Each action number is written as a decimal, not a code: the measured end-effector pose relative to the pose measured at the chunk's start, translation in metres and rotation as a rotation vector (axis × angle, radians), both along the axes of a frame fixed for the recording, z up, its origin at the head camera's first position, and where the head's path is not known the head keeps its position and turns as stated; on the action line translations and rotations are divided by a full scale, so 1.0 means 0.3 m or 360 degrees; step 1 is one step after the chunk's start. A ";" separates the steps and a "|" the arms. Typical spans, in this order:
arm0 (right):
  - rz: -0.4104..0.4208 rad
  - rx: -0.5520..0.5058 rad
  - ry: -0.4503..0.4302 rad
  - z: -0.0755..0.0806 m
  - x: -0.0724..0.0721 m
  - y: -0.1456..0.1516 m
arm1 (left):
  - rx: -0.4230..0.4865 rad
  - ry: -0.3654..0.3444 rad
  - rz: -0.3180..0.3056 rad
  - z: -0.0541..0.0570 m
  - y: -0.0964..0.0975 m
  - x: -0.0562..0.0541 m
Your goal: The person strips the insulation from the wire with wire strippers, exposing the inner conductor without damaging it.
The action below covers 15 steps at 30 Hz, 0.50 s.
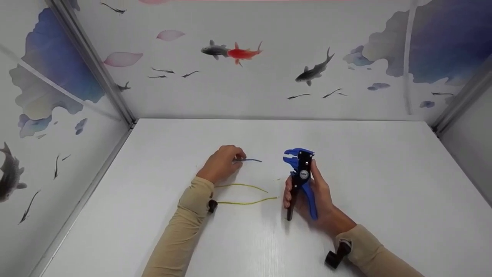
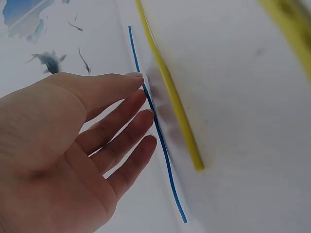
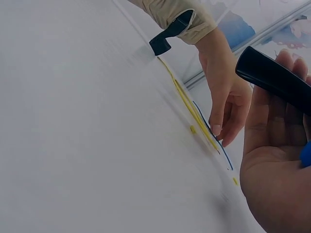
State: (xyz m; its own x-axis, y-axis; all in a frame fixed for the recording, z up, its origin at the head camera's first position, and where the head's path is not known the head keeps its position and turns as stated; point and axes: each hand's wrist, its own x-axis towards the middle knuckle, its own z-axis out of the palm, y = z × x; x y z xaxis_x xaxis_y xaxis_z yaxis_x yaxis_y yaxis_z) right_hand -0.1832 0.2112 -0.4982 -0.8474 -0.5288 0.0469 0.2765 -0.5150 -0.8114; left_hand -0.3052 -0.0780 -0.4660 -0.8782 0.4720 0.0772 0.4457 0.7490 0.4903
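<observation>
My left hand (image 1: pixel 223 163) pinches a thin blue wire (image 1: pixel 253 160) between thumb and fingertips, low over the white table. In the left wrist view, the blue wire (image 2: pixel 168 170) sticks out past the fingers on both sides. My right hand (image 1: pixel 322 194) grips a blue and black wire stripper (image 1: pixel 304 163) upright by its handles, its jaws pointing left and standing apart. Seen from the right wrist, the black handle (image 3: pixel 272 77) crosses the palm.
Two yellow wires (image 1: pixel 246 203) lie on the table (image 1: pixel 384 173) nearer the body than the blue one. Small yellow scraps (image 3: pixel 193 129) lie close by. Fish-patterned panels (image 1: pixel 269 88) close off the back and sides.
</observation>
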 end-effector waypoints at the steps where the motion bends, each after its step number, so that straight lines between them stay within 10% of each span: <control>1: 0.0010 0.0001 0.0006 -0.001 -0.001 -0.001 | 0.0005 -0.0001 0.0002 0.000 -0.002 0.001; 15: 0.0088 -0.0035 0.0044 0.002 -0.001 0.000 | -0.0079 0.0016 -0.0064 0.002 0.008 0.013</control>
